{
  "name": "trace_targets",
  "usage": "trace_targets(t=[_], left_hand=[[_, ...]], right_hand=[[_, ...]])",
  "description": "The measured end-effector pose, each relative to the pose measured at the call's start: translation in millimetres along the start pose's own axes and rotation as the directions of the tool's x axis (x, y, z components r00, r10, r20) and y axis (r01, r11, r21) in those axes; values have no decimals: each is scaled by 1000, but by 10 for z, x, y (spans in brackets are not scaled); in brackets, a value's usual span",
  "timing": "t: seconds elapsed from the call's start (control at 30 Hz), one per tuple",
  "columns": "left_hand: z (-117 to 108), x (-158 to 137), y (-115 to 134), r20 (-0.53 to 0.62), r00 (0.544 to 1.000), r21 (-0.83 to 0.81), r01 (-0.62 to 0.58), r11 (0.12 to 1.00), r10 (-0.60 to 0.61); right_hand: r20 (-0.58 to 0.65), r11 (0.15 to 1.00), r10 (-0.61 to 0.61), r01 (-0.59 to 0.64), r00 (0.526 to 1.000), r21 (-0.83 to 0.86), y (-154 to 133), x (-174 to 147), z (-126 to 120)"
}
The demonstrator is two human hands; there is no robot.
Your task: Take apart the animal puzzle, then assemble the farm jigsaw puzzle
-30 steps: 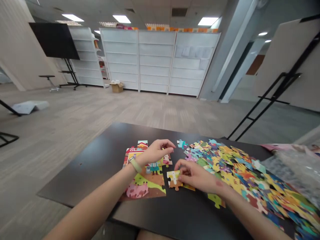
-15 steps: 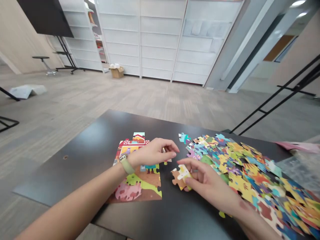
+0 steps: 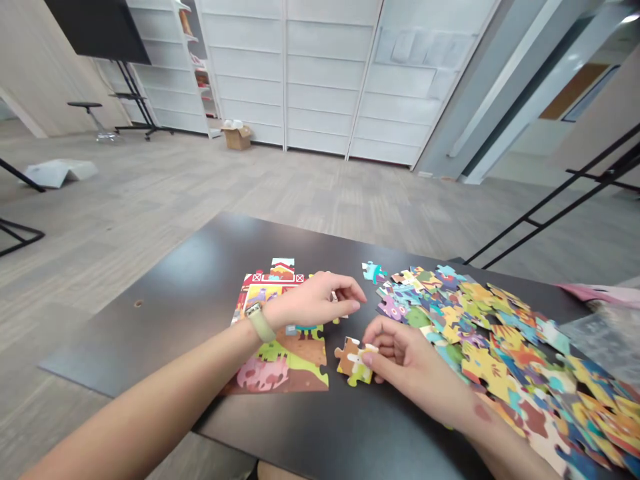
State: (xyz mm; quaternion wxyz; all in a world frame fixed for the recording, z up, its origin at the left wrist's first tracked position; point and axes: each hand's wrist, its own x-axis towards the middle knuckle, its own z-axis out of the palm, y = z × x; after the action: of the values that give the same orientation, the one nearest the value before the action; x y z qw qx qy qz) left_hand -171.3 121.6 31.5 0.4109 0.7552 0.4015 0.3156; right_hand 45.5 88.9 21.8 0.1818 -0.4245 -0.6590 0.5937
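Observation:
A jigsaw puzzle piece [image 3: 354, 362] in brown, white and yellow-green is pinched between the thumb and fingers of my right hand [image 3: 400, 357], just above the dark table [image 3: 170, 333]. To its left lies a partly joined jigsaw puzzle [image 3: 307, 380] with a pink pig, a red barn and a green path. My left hand [image 3: 325, 299] hovers over the puzzle's upper right part and hides some of it. Its fingers are slightly bent, thumb apart from them, with nothing visible in between. A green-strapped watch [image 3: 260, 321] is on that wrist.
A big pile of loose puzzle pieces [image 3: 480, 333] spreads over the table's right side. One teal piece [image 3: 373, 272] lies by its far left end. Clear plastic wrapping [image 3: 605, 337] sits at the right edge. White cabinets [image 3: 320, 80] stand across the room.
The piece in my right hand has turned and shifted slightly left and down, closer to the joined puzzle. My left hand stays over the puzzle, nearly unchanged. The camera view has shifted a little.

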Motion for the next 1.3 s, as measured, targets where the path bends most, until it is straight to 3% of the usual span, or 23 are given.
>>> trace_targets(t=[0.13, 0.27, 0.5, 0.73, 0.9, 1.03, 1.17, 1.23, 1.3], left_hand=[[1, 0, 1, 3, 1000, -25, -10, 1000, 10], [4, 4, 2, 8, 1000, -66, -24, 998, 25], [-18, 14, 14, -53, 997, -41, 47, 998, -49], [-14, 12, -47, -52, 999, 85, -7, 996, 11], [-92, -24, -59, 33, 999, 237, -50, 970, 44], [-190, -91, 31, 181, 978, 441, -174, 880, 103], [-185, -150, 95, 266, 963, 552, -181, 814, 33], [-151, -162, 79, 279, 960, 600, -175, 780, 1], [-121, -163, 42, 285, 958, 633, -160, 758, -36]], right_hand=[[-31, 996, -86, 86, 996, -3, -25, -14, 15], [-13, 994, -67, 68, 998, 83, -33, -20, 69], [-58, 992, -14, 6, 998, -129, 113, 52, 206], [-94, 807, -166, 81, 982, -585, 48, -14, 274], [-77, 717, -224, 111, 971, -688, -40, -73, 301], [-98, 670, -288, 127, 953, -731, -52, -80, 329], [-164, 669, -406, 170, 899, -724, -76, -87, 56], [-268, 665, -446, 116, 854, -738, -103, -110, -221], [-337, 647, -404, 5, 850, -762, -131, -148, -508]])
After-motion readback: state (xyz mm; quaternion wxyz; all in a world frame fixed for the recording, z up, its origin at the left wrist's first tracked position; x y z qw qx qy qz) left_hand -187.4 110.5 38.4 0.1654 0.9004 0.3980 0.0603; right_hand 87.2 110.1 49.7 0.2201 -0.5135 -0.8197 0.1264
